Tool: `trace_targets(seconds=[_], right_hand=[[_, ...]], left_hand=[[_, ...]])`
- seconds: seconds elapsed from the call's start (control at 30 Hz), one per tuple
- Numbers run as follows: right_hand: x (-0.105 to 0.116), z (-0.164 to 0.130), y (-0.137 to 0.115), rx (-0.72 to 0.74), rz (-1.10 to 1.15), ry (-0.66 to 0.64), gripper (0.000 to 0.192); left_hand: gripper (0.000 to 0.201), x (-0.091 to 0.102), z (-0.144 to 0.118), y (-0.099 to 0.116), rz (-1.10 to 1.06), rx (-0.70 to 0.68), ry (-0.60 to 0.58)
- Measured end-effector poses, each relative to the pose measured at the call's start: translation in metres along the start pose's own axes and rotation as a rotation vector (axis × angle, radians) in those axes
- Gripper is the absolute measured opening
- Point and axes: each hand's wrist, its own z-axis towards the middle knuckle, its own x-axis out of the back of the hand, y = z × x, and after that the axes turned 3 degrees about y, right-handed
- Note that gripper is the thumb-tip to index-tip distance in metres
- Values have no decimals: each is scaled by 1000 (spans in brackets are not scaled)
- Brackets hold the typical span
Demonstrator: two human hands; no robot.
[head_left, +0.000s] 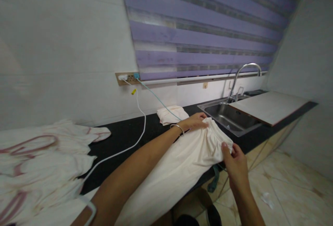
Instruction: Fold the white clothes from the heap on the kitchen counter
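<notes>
My left hand (195,121) pinches the far end of the gathered hem of a cream cloth (179,163), fingers closed on the fabric, a bangle (177,127) on that wrist. My right hand (235,163) grips the same hem at its near corner, thumb pressed on top and fingers curled under it, so the hem runs stretched between both hands. The cloth lies lengthwise along the black counter (125,134) beneath my left forearm, and its near side hangs over the counter's front edge below my right hand. Just beyond my left hand lies a small folded cloth (170,114), with a teal cable (156,97) crossing it up to the wall socket (127,78). A white cable (130,146) trails across the bare counter to the left of my left arm. Further left sits a heap of white clothes with pink trim (39,163), well apart from both hands. To the right of my left hand, past a strip of bare counter, is the sink (229,115), its rim near the hem, with the tap (244,73) behind it and a board (270,106) covering its right part. Below and right of my right hand there is open tiled floor (291,191).
</notes>
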Motion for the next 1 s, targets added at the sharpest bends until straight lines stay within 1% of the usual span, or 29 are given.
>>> trace_targets(seconds=[0.07,0.1,0.13,0.2,0.3,0.43,0.5,0.6,0.67,0.7,0.77,0.83,0.9,1.0], right_hand=[[-2,-7,-6,12,7,-32,58],[-3,-13,-9,20,14,-57,56],[-5,-20,-12,30,18,-83,55],[-9,-36,-18,60,-2,-134,52],[-18,-67,-26,140,-141,-208,46],[-33,-113,-28,368,-304,-348,32],[-42,-135,-24,471,-345,-428,34],[-55,-163,-16,557,-425,-573,43],[-62,-180,-9,569,-487,-654,49],[-66,-188,-6,562,-513,-675,52],[-71,-201,3,544,-545,-696,56],[-74,-210,12,538,-556,-723,60],[-74,-213,21,552,-559,-791,59],[-72,-214,27,561,-592,-888,53]], left_hand=[[38,6,-14,4,-56,32,-19],[43,10,-22,5,-80,45,-24],[44,13,-30,5,-97,54,-24],[41,22,-49,5,-120,71,-14],[36,35,-83,2,-143,94,9],[32,53,-141,-7,-156,122,28],[32,63,-173,-15,-144,129,51],[38,77,-222,-27,-106,123,79],[36,85,-252,-30,-10,102,67],[32,87,-265,-29,63,96,42],[23,90,-288,-21,229,114,-7],[19,89,-303,-8,375,170,-42],[28,86,-313,5,477,216,-62],[44,85,-322,19,602,222,-94]])
